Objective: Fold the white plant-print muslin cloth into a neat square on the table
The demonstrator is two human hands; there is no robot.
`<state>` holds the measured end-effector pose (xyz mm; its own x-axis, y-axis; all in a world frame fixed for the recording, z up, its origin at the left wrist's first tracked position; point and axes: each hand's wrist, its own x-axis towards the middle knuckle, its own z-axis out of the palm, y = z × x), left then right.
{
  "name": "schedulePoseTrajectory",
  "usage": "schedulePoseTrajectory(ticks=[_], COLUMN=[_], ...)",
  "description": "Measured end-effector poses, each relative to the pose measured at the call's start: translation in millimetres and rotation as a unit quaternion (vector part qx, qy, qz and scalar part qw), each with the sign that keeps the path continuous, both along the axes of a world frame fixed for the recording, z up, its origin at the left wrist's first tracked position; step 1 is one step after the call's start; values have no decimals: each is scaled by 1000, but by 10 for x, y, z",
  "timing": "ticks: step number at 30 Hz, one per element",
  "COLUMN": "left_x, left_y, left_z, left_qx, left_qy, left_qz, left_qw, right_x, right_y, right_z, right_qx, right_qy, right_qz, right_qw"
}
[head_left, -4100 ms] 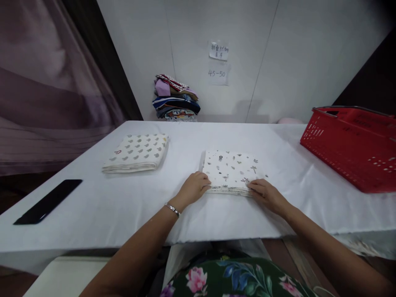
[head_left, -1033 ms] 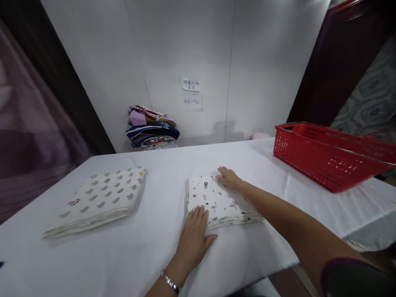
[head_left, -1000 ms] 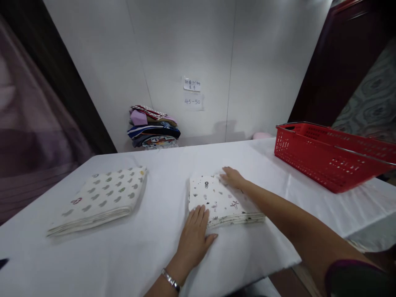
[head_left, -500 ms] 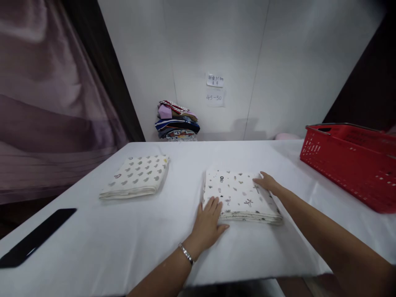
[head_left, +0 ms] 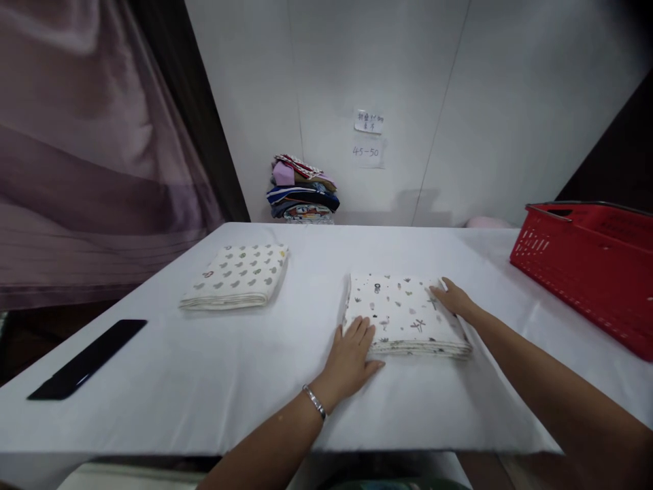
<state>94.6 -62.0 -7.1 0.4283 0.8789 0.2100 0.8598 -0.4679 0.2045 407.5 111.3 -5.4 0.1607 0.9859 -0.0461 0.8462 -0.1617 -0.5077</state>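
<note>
A folded white cloth with small plant and animal prints lies flat in front of me. My left hand rests at its near left corner, fingers stretched out over the edge and thumb apart on the table. On the cloth's right edge lies my right hand, its fingers reaching onto the top and the thumb side partly spread. A second folded white cloth, printed with grey shapes, sits to the left, apart from both hands.
A red plastic basket stands on the right side of the white table. On the left lies a flat black object. Folded fabrics are piled at the back wall beneath paper signs. A pinkish curtain hangs at left.
The view has shifted slightly, so everything sits a little higher and further right. Both hands stay at the same places on the printed cloth.
</note>
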Motion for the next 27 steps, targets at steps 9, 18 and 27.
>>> schedulePoseTrajectory(ticks=[9, 18, 27], left_x=[2, 2, 0], left_y=[60, 84, 124], left_z=[-51, -48, -88], left_qx=[8, 37, 66], left_qy=[9, 15, 11], left_qz=[-4, -9, -16], left_qw=[1000, 999, 998], right_x=[41, 77, 86], right_y=[-735, -991, -1365], right_z=[58, 268, 201], right_qx=[-34, -89, -106], right_qy=[60, 171, 315], right_qz=[10, -40, -2], right_qw=[998, 980, 943])
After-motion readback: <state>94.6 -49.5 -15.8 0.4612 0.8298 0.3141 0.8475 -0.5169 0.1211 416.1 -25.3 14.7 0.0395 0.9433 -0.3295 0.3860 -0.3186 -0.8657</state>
